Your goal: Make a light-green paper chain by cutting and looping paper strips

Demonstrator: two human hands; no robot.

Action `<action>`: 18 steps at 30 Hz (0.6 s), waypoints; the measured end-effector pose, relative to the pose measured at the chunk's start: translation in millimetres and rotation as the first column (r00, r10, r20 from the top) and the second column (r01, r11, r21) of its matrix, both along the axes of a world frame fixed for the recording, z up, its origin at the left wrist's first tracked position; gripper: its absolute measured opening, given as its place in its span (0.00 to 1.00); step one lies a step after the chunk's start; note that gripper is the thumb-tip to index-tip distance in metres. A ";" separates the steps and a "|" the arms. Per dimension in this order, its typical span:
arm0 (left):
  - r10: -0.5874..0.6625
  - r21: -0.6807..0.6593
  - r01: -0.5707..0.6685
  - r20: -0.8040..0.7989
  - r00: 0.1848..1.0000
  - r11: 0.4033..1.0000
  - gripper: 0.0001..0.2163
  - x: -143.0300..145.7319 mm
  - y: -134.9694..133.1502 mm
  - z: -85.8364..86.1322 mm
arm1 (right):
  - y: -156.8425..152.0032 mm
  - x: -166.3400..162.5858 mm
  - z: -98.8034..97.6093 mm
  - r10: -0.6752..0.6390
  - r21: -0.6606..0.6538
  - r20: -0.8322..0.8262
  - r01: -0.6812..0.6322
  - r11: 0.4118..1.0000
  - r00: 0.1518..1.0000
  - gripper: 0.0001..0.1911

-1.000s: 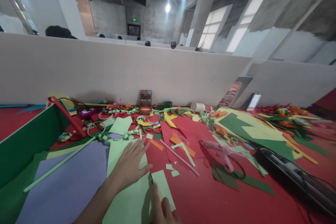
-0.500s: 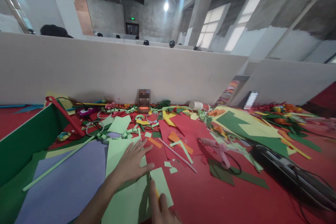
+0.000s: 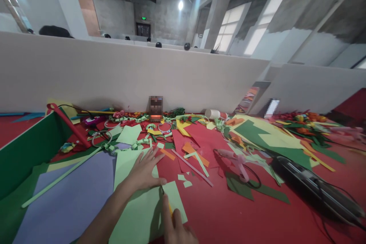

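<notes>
My left hand [image 3: 144, 170] lies flat with fingers spread on a light green paper sheet [image 3: 137, 213] in the lower middle of the view, pressing it onto the red table [image 3: 228, 217]. My right hand [image 3: 175, 227] enters from the bottom edge, closed round a thin yellow-handled tool [image 3: 167, 202] whose dark tip touches the sheet just right of my left thumb. The blade end is too small to make out.
A lavender sheet [image 3: 71, 198] and a long green strip [image 3: 63, 177] lie to the left, beside a green box wall [image 3: 25, 156]. Paper scraps, a pink glue gun [image 3: 238, 162], a black device [image 3: 311, 187], paper chains and a white cup [image 3: 211, 114] litter the table below a beige partition [image 3: 114, 72].
The view has drifted slightly, so the scene sits a little lower-left. My right hand has slid forward along the green sheet with the tool. My left hand stays flat on the paper.
</notes>
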State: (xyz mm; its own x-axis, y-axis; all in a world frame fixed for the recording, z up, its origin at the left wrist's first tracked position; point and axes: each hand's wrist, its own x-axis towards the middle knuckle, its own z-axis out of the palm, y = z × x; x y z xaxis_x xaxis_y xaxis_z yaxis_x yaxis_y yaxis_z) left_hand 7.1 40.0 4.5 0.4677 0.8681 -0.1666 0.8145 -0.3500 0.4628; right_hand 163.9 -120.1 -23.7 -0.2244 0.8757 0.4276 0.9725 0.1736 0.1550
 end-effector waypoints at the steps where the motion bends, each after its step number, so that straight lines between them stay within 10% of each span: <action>1: 0.001 -0.001 -0.001 -0.005 1.000 1.000 0.47 0.1 0.1 -0.4 | 0.2 -0.2 0.1 -0.003 0.003 -0.002 0.003 1.000 1.000 0.43; 18: -0.007 0.036 0.007 0.000 1.000 0.999 0.45 -2.3 -0.4 -5.8 | -6.7 -1.7 13.6 0.007 0.018 -0.005 -0.007 1.000 1.000 0.39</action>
State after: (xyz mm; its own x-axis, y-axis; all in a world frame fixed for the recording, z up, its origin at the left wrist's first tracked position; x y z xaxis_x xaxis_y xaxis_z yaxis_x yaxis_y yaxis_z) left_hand 4.8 39.6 -1.3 0.4738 0.8702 -0.1351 0.8118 -0.3721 0.4501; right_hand 162.2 -126.9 -10.1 -0.2284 0.8663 0.4442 0.9721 0.1780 0.1527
